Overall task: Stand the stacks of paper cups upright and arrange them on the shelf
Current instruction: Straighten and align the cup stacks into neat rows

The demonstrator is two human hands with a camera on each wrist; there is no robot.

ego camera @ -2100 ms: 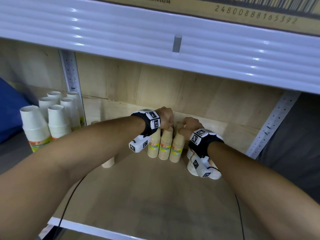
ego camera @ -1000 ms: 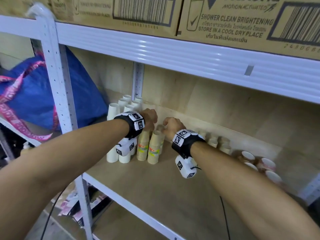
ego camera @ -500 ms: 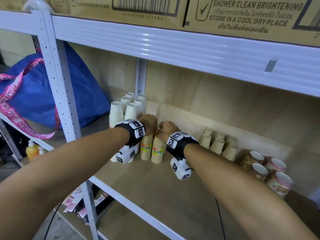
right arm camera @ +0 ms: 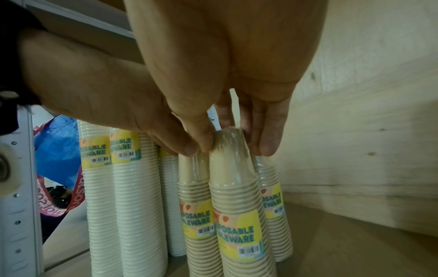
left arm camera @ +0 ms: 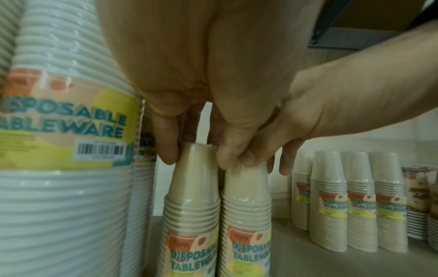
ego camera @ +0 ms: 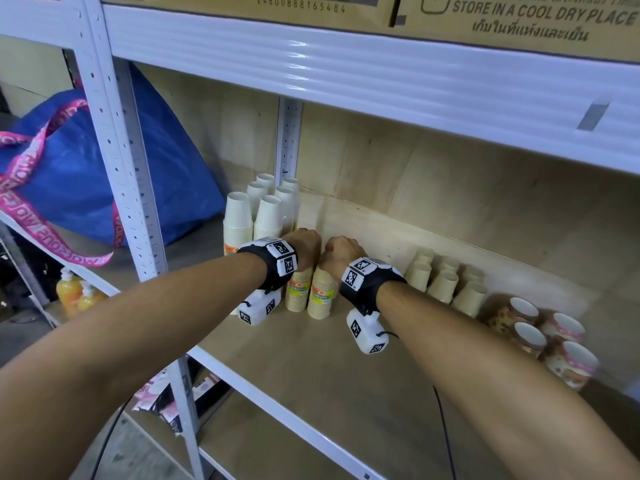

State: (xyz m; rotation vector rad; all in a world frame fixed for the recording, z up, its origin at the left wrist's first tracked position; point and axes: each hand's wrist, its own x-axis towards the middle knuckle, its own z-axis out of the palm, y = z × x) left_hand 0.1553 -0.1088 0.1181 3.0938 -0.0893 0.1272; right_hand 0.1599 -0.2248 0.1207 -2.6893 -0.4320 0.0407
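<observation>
The tan cup stacks (ego camera: 310, 292) stand upright on the shelf (ego camera: 311, 368), just right of the white stacks (ego camera: 252, 216). Both hands reach straight down: left hand (left arm camera: 189, 120) pinches one top, right hand (right arm camera: 225, 116) apparently another.

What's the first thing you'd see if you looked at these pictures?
Two hands, the left hand and the right hand, meet mid-shelf, pinching the tops of upright tan paper cup stacks. Taller white cup stacks stand just to their left. A big blue bag with pink straps sits left of the rack.
</observation>
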